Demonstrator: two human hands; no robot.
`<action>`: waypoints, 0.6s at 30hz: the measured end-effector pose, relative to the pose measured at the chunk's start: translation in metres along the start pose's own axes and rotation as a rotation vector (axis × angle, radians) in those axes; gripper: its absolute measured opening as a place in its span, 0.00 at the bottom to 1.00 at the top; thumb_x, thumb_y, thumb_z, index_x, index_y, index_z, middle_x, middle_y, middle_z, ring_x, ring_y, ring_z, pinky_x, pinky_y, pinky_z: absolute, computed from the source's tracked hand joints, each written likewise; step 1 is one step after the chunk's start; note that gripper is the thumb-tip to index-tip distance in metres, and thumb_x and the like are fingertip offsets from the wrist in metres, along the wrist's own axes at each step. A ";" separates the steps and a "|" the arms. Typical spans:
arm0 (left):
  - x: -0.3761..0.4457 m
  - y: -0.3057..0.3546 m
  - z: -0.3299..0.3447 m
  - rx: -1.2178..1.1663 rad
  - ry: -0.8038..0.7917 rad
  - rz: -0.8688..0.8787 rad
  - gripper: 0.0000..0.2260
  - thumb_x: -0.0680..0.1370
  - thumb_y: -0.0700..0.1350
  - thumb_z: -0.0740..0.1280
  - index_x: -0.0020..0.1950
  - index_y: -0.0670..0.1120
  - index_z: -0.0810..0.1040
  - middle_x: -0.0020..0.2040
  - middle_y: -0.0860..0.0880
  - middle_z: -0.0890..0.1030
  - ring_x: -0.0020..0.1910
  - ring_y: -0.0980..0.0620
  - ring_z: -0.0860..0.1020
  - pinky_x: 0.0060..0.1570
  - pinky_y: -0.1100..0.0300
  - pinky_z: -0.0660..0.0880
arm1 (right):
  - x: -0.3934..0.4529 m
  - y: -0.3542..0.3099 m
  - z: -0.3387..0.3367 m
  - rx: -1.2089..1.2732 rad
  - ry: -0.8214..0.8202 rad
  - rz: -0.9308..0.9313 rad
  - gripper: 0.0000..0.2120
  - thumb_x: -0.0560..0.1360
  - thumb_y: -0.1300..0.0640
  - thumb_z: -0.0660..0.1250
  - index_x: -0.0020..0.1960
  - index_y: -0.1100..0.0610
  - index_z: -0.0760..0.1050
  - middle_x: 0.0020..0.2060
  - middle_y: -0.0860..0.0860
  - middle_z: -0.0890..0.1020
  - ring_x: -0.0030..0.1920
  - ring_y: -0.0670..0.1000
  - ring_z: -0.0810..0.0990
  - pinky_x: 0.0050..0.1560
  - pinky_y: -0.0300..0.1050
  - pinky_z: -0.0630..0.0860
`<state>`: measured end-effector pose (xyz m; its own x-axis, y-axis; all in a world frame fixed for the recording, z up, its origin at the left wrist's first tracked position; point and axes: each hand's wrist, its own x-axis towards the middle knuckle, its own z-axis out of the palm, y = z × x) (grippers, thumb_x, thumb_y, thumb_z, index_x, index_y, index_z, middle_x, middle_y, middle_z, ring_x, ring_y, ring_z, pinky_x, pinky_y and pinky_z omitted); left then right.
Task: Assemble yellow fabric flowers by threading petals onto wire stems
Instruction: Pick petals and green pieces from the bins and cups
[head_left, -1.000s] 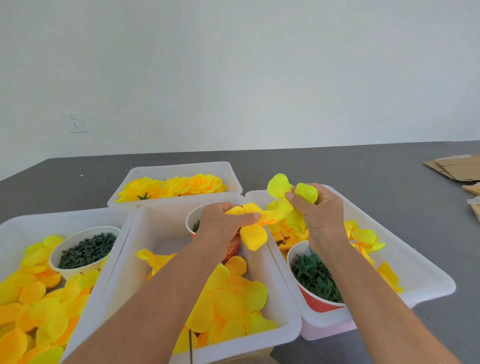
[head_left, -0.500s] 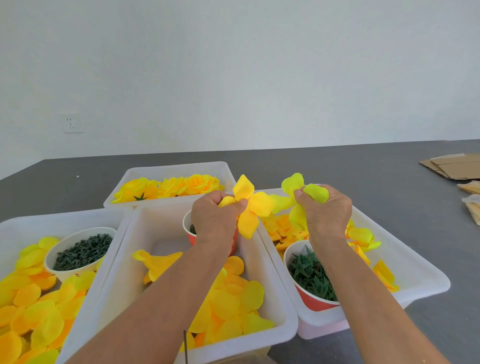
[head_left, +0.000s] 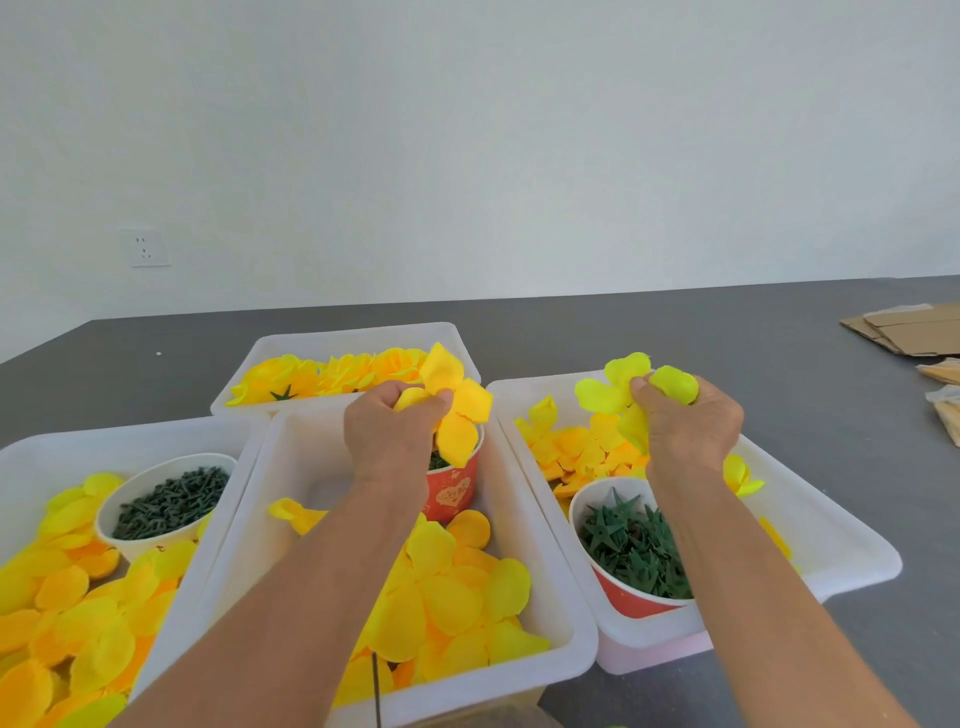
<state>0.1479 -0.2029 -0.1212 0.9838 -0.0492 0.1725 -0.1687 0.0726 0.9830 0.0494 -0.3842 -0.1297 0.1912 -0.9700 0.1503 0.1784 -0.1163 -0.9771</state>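
Left hand gripping orange-yellow petal cluster in curled fingers above red cup in middle bin, right hand pinching lime-yellow petal cluster over right bin, both forearms reaching forward, hands raised apart above table.

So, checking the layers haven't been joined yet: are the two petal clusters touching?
Apart. The head view shows the left hand's orange-yellow cluster and the right hand's lemon-yellow cluster with white bin between them.
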 end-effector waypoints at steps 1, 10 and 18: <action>-0.001 -0.001 0.001 -0.026 -0.019 0.001 0.09 0.70 0.43 0.75 0.34 0.49 0.76 0.35 0.48 0.79 0.39 0.43 0.80 0.40 0.50 0.81 | -0.001 0.001 0.001 0.011 0.003 0.004 0.08 0.68 0.61 0.75 0.34 0.58 0.76 0.31 0.53 0.76 0.34 0.53 0.73 0.43 0.59 0.79; -0.018 -0.006 0.023 -0.140 -0.326 -0.081 0.10 0.79 0.39 0.60 0.42 0.47 0.79 0.37 0.49 0.82 0.34 0.52 0.81 0.38 0.60 0.80 | 0.001 -0.003 0.003 0.058 0.082 0.020 0.17 0.75 0.55 0.66 0.29 0.55 0.68 0.26 0.52 0.73 0.31 0.55 0.72 0.39 0.56 0.76; -0.020 -0.013 0.033 -0.189 -0.579 -0.090 0.09 0.79 0.35 0.61 0.48 0.46 0.80 0.46 0.47 0.84 0.45 0.51 0.83 0.46 0.61 0.80 | -0.002 -0.004 0.005 0.021 0.036 -0.032 0.10 0.76 0.57 0.65 0.36 0.55 0.75 0.30 0.52 0.75 0.35 0.53 0.72 0.43 0.56 0.76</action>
<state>0.1286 -0.2356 -0.1350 0.7922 -0.5921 0.1479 -0.0208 0.2160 0.9762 0.0528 -0.3810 -0.1249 0.1503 -0.9729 0.1757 0.2045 -0.1433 -0.9683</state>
